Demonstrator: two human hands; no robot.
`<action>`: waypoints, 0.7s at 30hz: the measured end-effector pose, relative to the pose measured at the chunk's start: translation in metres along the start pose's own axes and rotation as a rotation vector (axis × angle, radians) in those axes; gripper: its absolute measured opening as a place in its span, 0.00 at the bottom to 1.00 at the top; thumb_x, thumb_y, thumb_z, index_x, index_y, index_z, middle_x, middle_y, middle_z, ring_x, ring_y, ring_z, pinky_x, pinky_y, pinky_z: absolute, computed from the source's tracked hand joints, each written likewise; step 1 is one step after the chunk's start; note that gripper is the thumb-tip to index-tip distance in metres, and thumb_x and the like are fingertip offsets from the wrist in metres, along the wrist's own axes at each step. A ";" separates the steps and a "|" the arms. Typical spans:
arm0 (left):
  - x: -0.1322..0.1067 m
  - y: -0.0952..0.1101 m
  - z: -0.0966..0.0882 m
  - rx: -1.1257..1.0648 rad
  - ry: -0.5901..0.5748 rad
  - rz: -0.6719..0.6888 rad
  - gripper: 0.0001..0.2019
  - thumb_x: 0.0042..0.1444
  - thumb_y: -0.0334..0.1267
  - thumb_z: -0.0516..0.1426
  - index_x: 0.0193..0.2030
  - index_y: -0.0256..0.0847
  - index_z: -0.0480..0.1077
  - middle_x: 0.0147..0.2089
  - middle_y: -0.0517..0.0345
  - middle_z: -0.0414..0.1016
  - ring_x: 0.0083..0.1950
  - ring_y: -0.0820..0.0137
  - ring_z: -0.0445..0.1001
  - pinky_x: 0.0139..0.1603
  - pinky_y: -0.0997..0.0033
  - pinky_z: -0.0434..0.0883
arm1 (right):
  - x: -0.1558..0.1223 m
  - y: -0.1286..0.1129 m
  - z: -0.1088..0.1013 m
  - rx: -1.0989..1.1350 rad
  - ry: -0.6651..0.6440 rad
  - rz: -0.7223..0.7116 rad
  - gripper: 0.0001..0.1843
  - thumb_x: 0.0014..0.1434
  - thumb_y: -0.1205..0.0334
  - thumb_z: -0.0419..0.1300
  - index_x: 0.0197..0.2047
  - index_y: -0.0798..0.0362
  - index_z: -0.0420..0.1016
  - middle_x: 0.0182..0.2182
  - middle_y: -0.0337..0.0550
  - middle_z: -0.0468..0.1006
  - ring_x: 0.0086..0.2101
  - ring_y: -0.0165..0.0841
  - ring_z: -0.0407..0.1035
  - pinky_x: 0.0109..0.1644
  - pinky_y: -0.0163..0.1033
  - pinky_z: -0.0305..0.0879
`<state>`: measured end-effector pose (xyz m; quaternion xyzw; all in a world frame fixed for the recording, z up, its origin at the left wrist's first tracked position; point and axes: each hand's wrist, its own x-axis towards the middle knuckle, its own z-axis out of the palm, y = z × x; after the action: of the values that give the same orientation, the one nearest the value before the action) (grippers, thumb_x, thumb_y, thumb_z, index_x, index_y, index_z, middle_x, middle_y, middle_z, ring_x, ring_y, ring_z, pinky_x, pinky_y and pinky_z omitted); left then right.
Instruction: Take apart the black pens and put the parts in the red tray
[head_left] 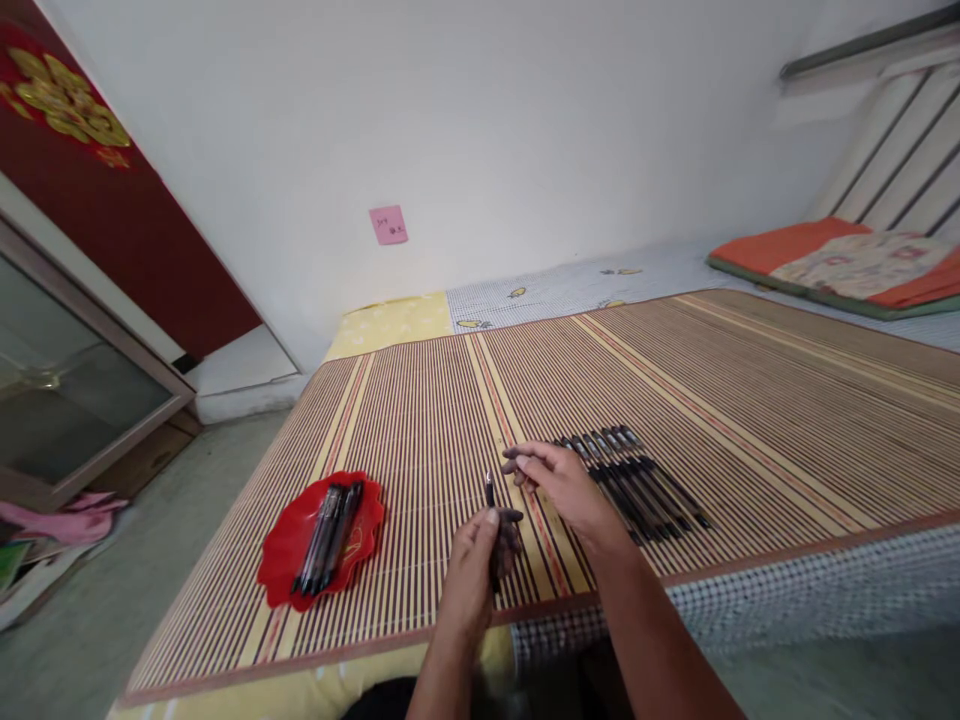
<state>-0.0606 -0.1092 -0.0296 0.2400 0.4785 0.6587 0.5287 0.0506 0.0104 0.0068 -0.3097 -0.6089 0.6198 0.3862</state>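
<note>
My left hand (pixel 476 555) is closed around a black pen (pixel 490 492), whose silvery tip points up and away from me. The lower part of the pen is mostly hidden by the fingers. Just right of that tip is my right hand (pixel 555 485), with its fingers stretched out and slightly apart and nothing clearly visible in them. Fingertips on both hands look dark. Several black pens (pixel 649 500) lie side by side in a slanted row on the mat, partly behind my right wrist. Left of my hands, a red scalloped plate (pixel 274 540) holds several more pens (pixel 330 535).
The striped bamboo mat (pixel 420 430) covers most of the bed. A folded orange quilt (pixel 780 247) lies at the far right, by a slatted headboard (pixel 900 150). A pink note (pixel 388 225) is on the white wall. A glass-fronted cabinet (pixel 67 370) stands at left.
</note>
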 end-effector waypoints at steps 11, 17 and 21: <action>-0.005 0.015 0.008 -0.225 0.100 -0.053 0.19 0.40 0.45 0.72 0.34 0.34 0.77 0.35 0.50 0.79 0.34 0.69 0.74 0.28 0.75 0.64 | -0.001 0.009 0.012 -0.090 -0.260 -0.009 0.13 0.56 0.52 0.63 0.37 0.53 0.80 0.34 0.42 0.79 0.39 0.36 0.72 0.46 0.41 0.65; -0.004 0.009 0.007 -0.192 0.057 -0.058 0.22 0.42 0.48 0.72 0.37 0.35 0.74 0.29 0.58 0.73 0.28 0.75 0.68 0.27 0.77 0.63 | -0.001 0.016 0.023 0.046 -0.319 0.061 0.19 0.55 0.45 0.65 0.34 0.55 0.79 0.28 0.39 0.76 0.31 0.31 0.68 0.37 0.37 0.62; -0.001 0.000 0.005 -0.119 -0.042 -0.015 0.19 0.51 0.51 0.67 0.33 0.36 0.69 0.21 0.67 0.62 0.20 0.81 0.54 0.20 0.80 0.52 | 0.001 0.013 0.018 0.051 -0.270 0.044 0.20 0.54 0.44 0.66 0.33 0.55 0.79 0.29 0.41 0.78 0.33 0.32 0.70 0.41 0.39 0.64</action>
<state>-0.0563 -0.1081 -0.0275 0.2185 0.4289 0.6769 0.5569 0.0337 0.0026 -0.0047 -0.2270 -0.6325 0.6793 0.2950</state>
